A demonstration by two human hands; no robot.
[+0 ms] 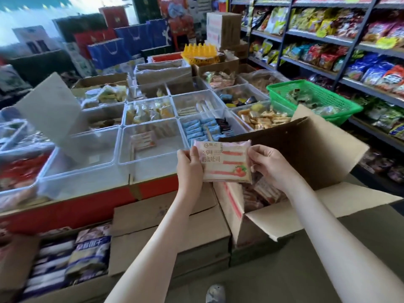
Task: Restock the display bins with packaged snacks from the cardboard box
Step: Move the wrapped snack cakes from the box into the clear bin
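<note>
The snack pack (227, 162) hung above the front edge of the display stand, between a clear bin (161, 154) and the open cardboard box (317, 154). The left hand (189, 165) had its fingers curled round the pack's left edge, and the right hand (270, 164) pinched its right edge. To my eye the restocking was hardly begun: that bin held only a few matching packs (143, 141), and the box looked well filled.

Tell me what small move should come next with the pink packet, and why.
Probably carry the pink packet forward-left into the clear bin. The left hand and right hand hold it above the cardboard box, and that bin holds matching packets with room left.
</note>
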